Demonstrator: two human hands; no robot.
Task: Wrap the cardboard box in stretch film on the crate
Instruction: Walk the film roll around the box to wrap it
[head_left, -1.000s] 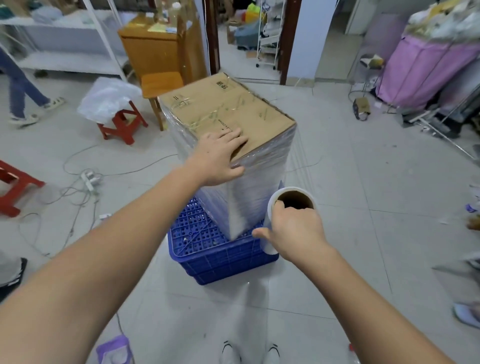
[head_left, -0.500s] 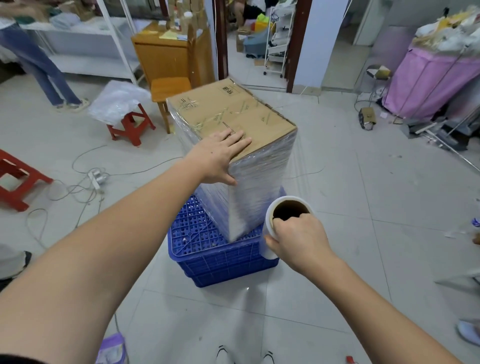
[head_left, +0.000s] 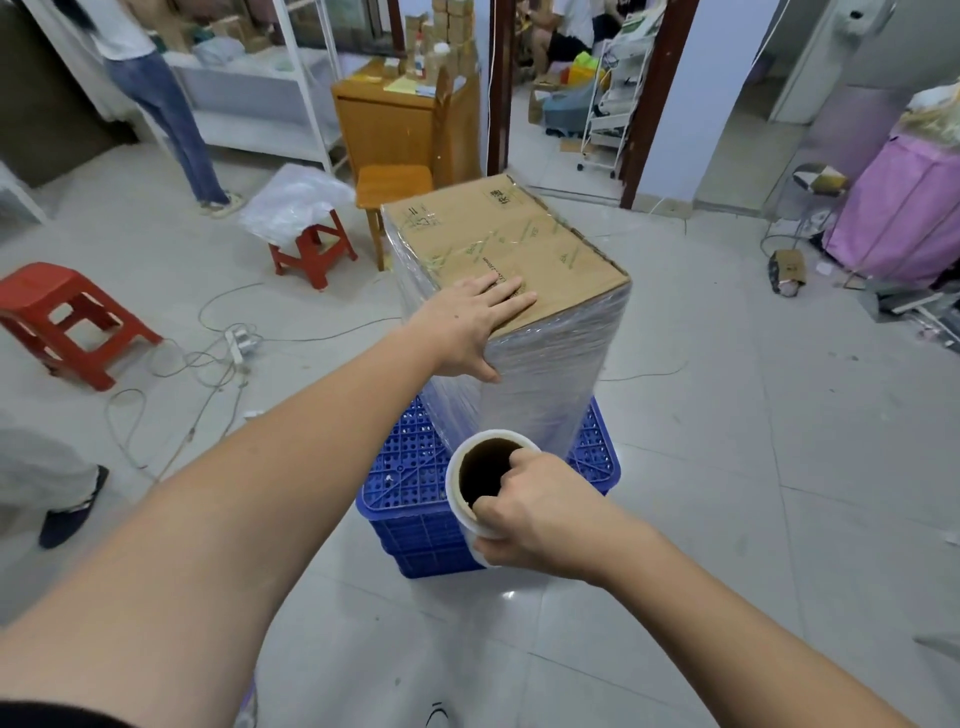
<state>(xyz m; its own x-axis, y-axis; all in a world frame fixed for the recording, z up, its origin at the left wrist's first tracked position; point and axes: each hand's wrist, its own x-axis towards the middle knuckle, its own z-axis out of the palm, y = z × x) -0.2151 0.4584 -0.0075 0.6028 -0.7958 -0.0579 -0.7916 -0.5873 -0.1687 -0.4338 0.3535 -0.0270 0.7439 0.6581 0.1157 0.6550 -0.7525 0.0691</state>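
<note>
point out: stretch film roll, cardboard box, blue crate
stretch film roll (head_left: 457, 499): head view, white rim of its top end.
cardboard box (head_left: 498, 234): head view, bare top face.
blue crate (head_left: 415, 519): head view, near left wall.

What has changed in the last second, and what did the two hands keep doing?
The right hand carried the stretch film roll leftward, from the cardboard box's right side to in front of its near corner. The left hand stays flat on the box top. The box stays on the blue crate.

Tiled floor (head_left: 727, 467) — blue crate (head_left: 410, 499), red stools (head_left: 62, 317), cables (head_left: 208, 358).
</note>
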